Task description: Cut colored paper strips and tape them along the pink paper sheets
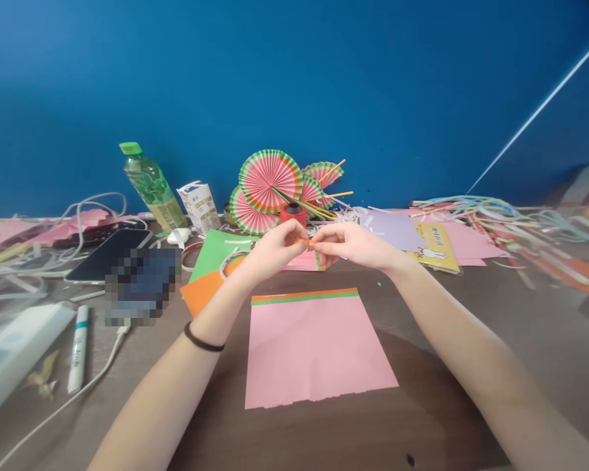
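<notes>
Brown desk (471, 366) is crowded; a thin orange strip (310, 242), perhaps paper, is pinched by left hand (275, 248) and right hand (351, 245) above pink sheet (314, 347), before watermelon fans (269, 186).

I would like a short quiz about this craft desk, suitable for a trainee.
1. True or false: the left hand and the right hand pinch one orange strip together.
2. Which thing lies nearer to the person than the hands? A) a pink sheet B) scissors C) a plate
3. Fill in: the cap of the bottle is ___.
Key: 1 true; 2 A; 3 green.
</notes>
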Demonstrator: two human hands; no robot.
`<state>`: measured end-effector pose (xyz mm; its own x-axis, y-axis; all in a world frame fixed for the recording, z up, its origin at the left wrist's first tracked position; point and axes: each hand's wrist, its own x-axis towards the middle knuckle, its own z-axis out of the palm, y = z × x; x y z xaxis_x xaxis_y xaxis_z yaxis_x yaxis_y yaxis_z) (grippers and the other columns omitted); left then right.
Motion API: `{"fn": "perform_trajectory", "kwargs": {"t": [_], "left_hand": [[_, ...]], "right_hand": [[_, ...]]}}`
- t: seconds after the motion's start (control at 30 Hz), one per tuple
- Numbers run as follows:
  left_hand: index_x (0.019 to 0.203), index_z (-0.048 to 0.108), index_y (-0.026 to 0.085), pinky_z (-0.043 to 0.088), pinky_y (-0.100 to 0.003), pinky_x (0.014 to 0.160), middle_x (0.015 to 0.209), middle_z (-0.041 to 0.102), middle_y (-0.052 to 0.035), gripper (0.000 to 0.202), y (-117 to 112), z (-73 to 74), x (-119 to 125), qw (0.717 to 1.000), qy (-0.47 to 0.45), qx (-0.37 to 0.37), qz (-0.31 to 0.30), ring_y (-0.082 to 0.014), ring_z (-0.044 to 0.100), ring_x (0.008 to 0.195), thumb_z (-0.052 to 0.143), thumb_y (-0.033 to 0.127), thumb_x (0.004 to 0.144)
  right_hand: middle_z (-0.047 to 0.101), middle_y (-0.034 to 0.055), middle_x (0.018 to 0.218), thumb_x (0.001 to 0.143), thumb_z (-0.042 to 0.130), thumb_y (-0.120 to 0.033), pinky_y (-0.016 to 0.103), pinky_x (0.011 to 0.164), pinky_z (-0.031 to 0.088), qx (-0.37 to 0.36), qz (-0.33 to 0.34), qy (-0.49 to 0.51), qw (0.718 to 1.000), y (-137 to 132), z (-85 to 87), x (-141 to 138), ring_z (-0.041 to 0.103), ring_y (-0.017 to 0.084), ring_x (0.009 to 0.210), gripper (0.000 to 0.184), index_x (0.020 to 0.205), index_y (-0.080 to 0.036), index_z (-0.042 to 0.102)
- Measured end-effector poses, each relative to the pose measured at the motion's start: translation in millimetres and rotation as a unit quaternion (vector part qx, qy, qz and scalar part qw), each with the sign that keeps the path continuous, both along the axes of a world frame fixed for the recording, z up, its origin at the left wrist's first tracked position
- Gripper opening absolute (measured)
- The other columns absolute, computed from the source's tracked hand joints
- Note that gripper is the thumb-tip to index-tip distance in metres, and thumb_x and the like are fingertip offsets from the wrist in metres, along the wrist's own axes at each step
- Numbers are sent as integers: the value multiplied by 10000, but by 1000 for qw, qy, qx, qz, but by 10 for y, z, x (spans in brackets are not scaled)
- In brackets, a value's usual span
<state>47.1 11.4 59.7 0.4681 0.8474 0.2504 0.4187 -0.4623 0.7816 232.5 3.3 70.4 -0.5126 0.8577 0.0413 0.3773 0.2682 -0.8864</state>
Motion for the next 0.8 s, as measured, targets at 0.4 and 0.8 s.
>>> {"fn": "perform_trajectory", "kwargs": {"t": [0.4,0.8], "left_hand": [[758,556,162,403,-258,718,773,576,-8,283,65,-3,-113,983,-57,-135,-106,-127,528,755,539,445,750],[816,605,186,414,-235,633,823,634,-17,294,199,57,-379,979,106,-161,-69,-134,556,711,529,458,735]], "right_hand": [[651,20,694,783,530,-320,232,570,448,10,25,-26,999,36,5,63,596,108,597,189,839,-154,601],[656,23,702,755,524,-308,199,379,324,37,-89,-142,985,12,100,201,501,81,455,184,814,-169,629]]}}
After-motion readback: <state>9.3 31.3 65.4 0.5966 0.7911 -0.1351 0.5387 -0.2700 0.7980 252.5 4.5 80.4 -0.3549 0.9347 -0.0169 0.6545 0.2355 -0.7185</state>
